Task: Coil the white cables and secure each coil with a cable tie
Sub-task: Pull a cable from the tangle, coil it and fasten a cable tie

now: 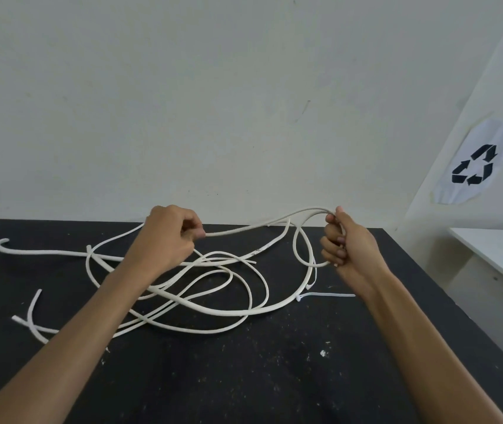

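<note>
1. Head view: nearest the camera is the speckled black bench (274, 377), with two bare forearms reaching across it from the near edge.
2. The left hand (167, 237) pinches a thin white cable (235, 230) with curled fingers, holding a run of it up off the bench.
3. The right hand (348, 243) grips a small loop of the same cable, fingers (331, 244) closed round the gathered turns; this looks like the start of a coil, the left hand feeding slack.
4. The rest of the white cables (201, 304) lie loose and tangled mid-bench, strands crossing one another, which may snag as the slack is drawn in.
5. A translucent white cable tie (326, 294) lies flat just beside the right wrist, within easy reach.
6. At far right, a white paper recycling sign (476, 163) hangs on the wall.
</note>
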`<state>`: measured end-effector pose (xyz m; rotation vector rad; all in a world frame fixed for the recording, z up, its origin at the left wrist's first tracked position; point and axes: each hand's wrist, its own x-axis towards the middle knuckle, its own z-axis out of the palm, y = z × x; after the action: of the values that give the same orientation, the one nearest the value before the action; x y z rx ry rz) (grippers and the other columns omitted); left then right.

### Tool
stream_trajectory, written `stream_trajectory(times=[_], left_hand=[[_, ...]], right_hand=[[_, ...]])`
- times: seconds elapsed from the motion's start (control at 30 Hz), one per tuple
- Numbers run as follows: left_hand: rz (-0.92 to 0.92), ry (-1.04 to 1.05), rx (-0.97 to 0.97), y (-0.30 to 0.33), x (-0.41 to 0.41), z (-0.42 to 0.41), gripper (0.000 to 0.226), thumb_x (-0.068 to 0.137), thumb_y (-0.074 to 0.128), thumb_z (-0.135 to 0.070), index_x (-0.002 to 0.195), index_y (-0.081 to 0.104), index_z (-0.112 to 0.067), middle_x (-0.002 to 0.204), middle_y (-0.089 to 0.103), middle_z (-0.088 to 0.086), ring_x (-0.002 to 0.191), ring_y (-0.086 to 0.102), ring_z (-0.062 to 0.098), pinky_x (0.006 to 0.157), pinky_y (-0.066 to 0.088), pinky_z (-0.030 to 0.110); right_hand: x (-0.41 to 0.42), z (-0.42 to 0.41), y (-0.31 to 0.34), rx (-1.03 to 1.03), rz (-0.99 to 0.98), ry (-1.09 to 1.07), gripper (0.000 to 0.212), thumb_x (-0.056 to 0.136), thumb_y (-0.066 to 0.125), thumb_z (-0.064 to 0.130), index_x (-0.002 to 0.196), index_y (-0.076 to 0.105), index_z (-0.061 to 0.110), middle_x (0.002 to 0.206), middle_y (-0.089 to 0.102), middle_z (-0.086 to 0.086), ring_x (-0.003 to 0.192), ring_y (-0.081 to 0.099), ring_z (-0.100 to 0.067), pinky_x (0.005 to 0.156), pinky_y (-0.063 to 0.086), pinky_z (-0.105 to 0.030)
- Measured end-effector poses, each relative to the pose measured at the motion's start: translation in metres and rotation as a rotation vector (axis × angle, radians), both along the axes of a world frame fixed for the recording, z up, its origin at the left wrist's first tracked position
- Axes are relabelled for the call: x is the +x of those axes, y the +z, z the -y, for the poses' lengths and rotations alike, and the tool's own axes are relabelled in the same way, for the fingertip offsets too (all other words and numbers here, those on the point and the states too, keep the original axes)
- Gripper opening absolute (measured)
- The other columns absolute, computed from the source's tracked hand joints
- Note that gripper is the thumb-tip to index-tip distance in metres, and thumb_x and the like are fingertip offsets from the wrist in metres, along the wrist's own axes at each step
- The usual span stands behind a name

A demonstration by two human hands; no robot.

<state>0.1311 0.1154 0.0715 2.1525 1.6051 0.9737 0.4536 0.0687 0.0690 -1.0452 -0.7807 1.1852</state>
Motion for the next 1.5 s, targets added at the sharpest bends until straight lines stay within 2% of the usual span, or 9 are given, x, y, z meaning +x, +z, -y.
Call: stream_trajectory(times=[0.17,0.3,0.4,0.67,0.93,1.13,1.27,1.4,1.5], left_hand=[[-0.222,-0.218,-0.144,-0.002,0.019,0.01,0.025,0.099,0.071,-0.018,0.08,0.078,-0.032,0.081,0.076,-0.018,0.083,0.07,-0.001,0.082,0.056,0.028],[-0.15,-0.388,-0.246,0.0,0.04,0.026,0.033,0.104,0.066,-0.02,0.075,0.072,-0.033,0.075,0.074,-0.02,0.077,0.068,-0.007,0.069,0.045,0.008],[-0.132,-0.411,-0.244,0.002,0.054,0.031,0.029,0.104,0.065,-0.023,0.078,0.074,-0.03,0.078,0.076,-0.017,0.076,0.07,-0.001,0.074,0.052,0.017],[-0.324,-0.092,-0.091,-0.005,0.034,0.018,0.028,0.107,0.055,-0.03,0.086,0.074,-0.029,0.088,0.075,-0.017,0.091,0.069,0.011,0.079,0.045,0.034],[-0.252,-0.108,0.004,0.003,0.025,0.012,0.034,0.11,0.055,-0.028,0.078,0.065,-0.036,0.071,0.064,-0.027,0.072,0.057,-0.007,0.097,0.046,0.038],[-0.108,-0.242,0.034,0.003,0.057,0.021,0.027,0.102,0.066,-0.047,0.08,0.066,-0.032,0.068,0.066,-0.013,0.068,0.063,0.004,0.068,0.048,0.031],[0.084,-0.242,0.076,-0.002,0.061,0.018,0.035,0.088,0.075,-0.065,0.084,0.063,-0.032,0.07,0.07,-0.01,0.067,0.068,0.005,0.067,0.057,0.033],[0.067,-0.214,0.083,-0.001,0.055,0.018,0.053,0.073,0.072,-0.081,0.081,0.063,-0.029,0.063,0.069,-0.004,0.06,0.065,0.018,0.061,0.055,0.035],[0.185,-0.195,-0.015,0.003,0.038,0.014,0.034,0.079,0.083,-0.062,0.079,0.072,-0.029,0.069,0.073,-0.002,0.065,0.069,0.02,0.068,0.056,0.032]], right_hand=[[-0.01,-0.005,-0.001,-0.028,0.067,-0.036,0.034,0.114,0.047,0.038,0.094,0.058,0.013,0.067,0.039,0.001,0.056,0.039,-0.012,0.048,0.03,-0.024],[-0.027,-0.002,-0.002,0.007,0.182,0.031,0.037,0.115,0.049,0.031,0.09,0.063,0.008,0.075,0.058,-0.006,0.073,0.058,-0.021,0.067,0.051,-0.035],[-0.041,0.002,-0.003,0.018,0.241,0.117,0.039,0.115,0.048,0.031,0.093,0.064,0.004,0.08,0.064,-0.011,0.077,0.066,-0.025,0.075,0.059,-0.038],[-0.031,0.003,-0.003,-0.027,0.232,0.103,0.035,0.114,0.049,0.04,0.097,0.056,0.01,0.067,0.045,-0.001,0.053,0.041,-0.013,0.045,0.029,-0.022],[-0.036,0.007,-0.008,-0.103,0.367,0.154,0.04,0.11,0.058,0.037,0.089,0.068,0.005,0.068,0.056,-0.006,0.059,0.06,-0.018,0.05,0.046,-0.025],[-0.063,0.006,-0.009,-0.1,0.189,0.295,0.043,0.113,0.054,0.034,0.099,0.071,-0.003,0.088,0.073,-0.019,0.083,0.075,-0.029,0.081,0.067,-0.038],[-0.069,0.008,-0.01,-0.139,0.156,0.41,0.042,0.113,0.052,0.039,0.106,0.074,0.004,0.077,0.067,-0.013,0.066,0.065,-0.024,0.073,0.063,-0.037],[-0.065,0.009,-0.011,-0.17,0.209,0.433,0.044,0.112,0.053,0.043,0.082,0.068,0.016,0.062,0.029,0.001,0.049,0.021,-0.011,0.044,0.025,-0.022],[-0.052,0.01,-0.009,-0.178,0.169,0.357,0.04,0.112,0.054,0.04,0.082,0.057,0.013,0.06,0.019,0.003,0.046,0.015,-0.009,0.04,0.016,-0.022]])
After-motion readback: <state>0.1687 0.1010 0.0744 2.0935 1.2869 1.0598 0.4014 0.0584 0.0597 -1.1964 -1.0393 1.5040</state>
